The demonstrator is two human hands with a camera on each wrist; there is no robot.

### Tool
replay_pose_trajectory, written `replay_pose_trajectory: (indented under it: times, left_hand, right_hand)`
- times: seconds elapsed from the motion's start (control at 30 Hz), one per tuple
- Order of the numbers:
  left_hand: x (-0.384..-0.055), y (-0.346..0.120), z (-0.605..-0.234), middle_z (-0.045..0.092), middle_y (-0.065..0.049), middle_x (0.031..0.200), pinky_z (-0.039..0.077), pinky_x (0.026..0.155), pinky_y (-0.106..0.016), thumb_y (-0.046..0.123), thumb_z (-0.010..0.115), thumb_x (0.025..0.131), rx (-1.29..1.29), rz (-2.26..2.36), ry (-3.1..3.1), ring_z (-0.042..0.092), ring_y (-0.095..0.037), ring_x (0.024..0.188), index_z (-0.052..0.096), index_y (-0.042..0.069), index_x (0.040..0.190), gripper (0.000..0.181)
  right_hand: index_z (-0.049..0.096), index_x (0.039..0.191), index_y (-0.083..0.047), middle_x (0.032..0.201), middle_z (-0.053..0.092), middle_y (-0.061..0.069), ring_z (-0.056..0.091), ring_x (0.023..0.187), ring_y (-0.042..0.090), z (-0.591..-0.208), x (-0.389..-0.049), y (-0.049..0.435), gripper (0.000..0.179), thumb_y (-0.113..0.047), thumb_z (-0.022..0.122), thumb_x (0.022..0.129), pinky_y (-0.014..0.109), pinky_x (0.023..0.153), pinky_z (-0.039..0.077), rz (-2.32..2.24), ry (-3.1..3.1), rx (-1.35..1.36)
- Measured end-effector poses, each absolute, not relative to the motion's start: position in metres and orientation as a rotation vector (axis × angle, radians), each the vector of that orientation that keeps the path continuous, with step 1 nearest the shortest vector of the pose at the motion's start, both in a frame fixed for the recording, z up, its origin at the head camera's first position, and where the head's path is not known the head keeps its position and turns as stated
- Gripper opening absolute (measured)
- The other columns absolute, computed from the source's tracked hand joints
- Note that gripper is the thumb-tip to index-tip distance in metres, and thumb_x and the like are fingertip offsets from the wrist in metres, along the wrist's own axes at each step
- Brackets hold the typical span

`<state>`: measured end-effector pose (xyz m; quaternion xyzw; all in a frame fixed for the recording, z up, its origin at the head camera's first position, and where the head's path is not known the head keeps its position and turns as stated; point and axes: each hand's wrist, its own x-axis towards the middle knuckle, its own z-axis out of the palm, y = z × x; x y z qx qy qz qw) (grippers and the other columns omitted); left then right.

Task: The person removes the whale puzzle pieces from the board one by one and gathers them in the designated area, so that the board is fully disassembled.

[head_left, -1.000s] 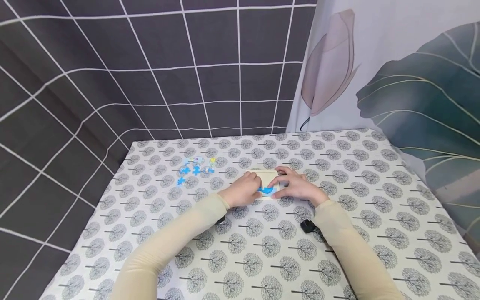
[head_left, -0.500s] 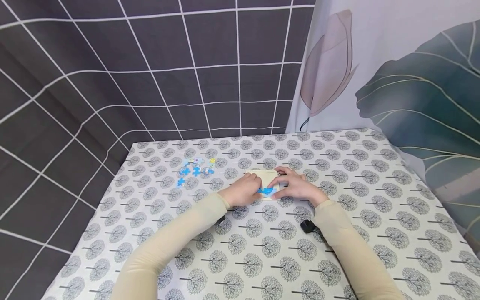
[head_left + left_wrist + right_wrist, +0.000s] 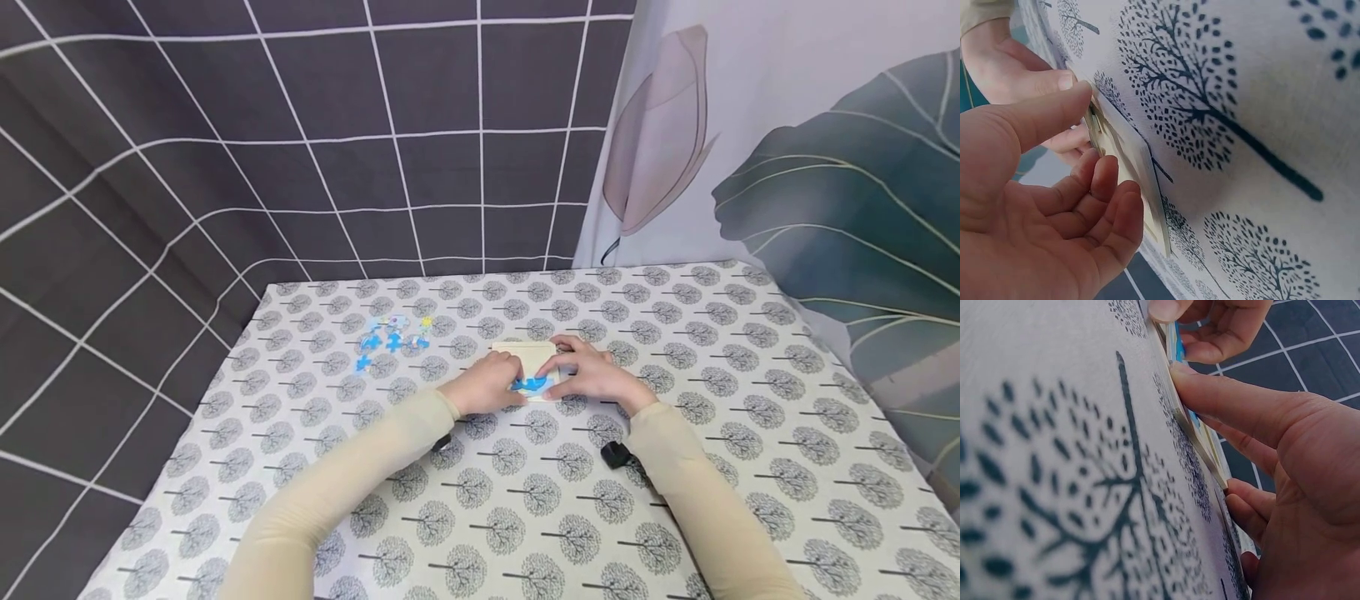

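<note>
In the head view, a pale wooden puzzle tray [image 3: 534,354] lies mid-table between both hands. Blue jigsaw pieces [image 3: 531,385] show in its near part, partly covered by fingers. My left hand [image 3: 486,383] is at the tray's left side, its thumb and curled index finger pinching a blue jigsaw piece. In the right wrist view, blue [image 3: 1179,345] shows between those fingertips. My right hand [image 3: 592,373] grips the tray's right side, its thumb at the near edge and its index finger reaching over onto the blue pieces. The left wrist view hides the pieces' picture side.
Several loose jigsaw pieces [image 3: 393,342], mostly blue with one yellow bit, lie farther back to the left. A tree-print cloth [image 3: 480,492] covers the table. A dark grid curtain [image 3: 420,167] hangs behind it, and a leaf-print curtain [image 3: 840,200] stands at right.
My left thumb and fingertips have shifted slightly toward the near edge of the tray, and a little more of the blue shows. The right hand stays in place.
</note>
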<state>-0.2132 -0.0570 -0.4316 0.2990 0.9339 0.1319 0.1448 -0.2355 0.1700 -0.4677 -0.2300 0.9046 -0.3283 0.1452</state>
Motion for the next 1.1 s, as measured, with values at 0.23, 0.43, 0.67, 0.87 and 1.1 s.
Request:
replay_pose_trajectory:
  times: [0.23, 0.43, 0.67, 0.87, 1.1]
  left_hand:
    - [-0.2117, -0.0584, -0.4318, 0.059, 0.001, 0.091, 0.048, 0.085, -0.032, 0.028, 0.076, 0.090, 0.872, 0.406, 2.702, 0.054, -0.017, 0.092, 0.066, 0.004, 0.106, 0.031]
    - [-0.2081, -0.0594, -0.4323, 0.056, 0.001, 0.088, 0.047, 0.079, -0.030, 0.026, 0.076, 0.090, 0.847, 0.471, 2.694, 0.052, -0.016, 0.087, 0.065, 0.004, 0.104, 0.029]
    - [-0.2059, -0.0597, -0.4327, 0.057, 0.000, 0.089, 0.047, 0.078, -0.029, 0.024, 0.076, 0.089, 0.832, 0.483, 2.701, 0.052, -0.016, 0.085, 0.064, 0.003, 0.103, 0.028]
    - [-0.2076, -0.0592, -0.4327, 0.060, -0.002, 0.091, 0.048, 0.079, -0.029, 0.023, 0.075, 0.089, 0.866, 0.502, 2.704, 0.054, -0.016, 0.085, 0.065, 0.002, 0.104, 0.028]
    - [-0.2098, -0.0582, -0.4325, 0.061, -0.004, 0.094, 0.048, 0.081, -0.031, 0.023, 0.075, 0.090, 0.866, 0.513, 2.697, 0.055, -0.018, 0.088, 0.066, 0.000, 0.108, 0.031]
  right_hand:
    - [0.077, 0.104, -0.027, 0.160, 0.028, 0.018, 0.021, 0.145, 0.046, -0.4701, -0.2348, 0.1682, 0.033, -0.040, 0.086, 0.075, 0.070, 0.105, 0.016, -0.964, 2.589, -0.655]
    - [0.077, 0.103, -0.028, 0.161, 0.027, 0.017, 0.021, 0.146, 0.046, -0.4723, -0.2336, 0.1670, 0.032, -0.039, 0.085, 0.074, 0.070, 0.106, 0.014, -0.974, 2.585, -0.653]
    - [0.077, 0.103, -0.028, 0.161, 0.028, 0.018, 0.022, 0.145, 0.046, -0.4724, -0.2331, 0.1654, 0.032, -0.041, 0.085, 0.075, 0.068, 0.105, 0.018, -0.966, 2.589, -0.667]
    - [0.077, 0.106, -0.027, 0.161, 0.028, 0.018, 0.021, 0.146, 0.045, -0.4697, -0.2337, 0.1690, 0.034, -0.040, 0.085, 0.075, 0.070, 0.106, 0.016, -0.963, 2.595, -0.678]
    - [0.069, 0.129, -0.021, 0.161, 0.027, 0.018, 0.023, 0.145, 0.047, -0.4684, -0.2356, 0.1703, 0.056, -0.041, 0.083, 0.078, 0.074, 0.106, 0.017, -0.910, 2.630, -0.711]
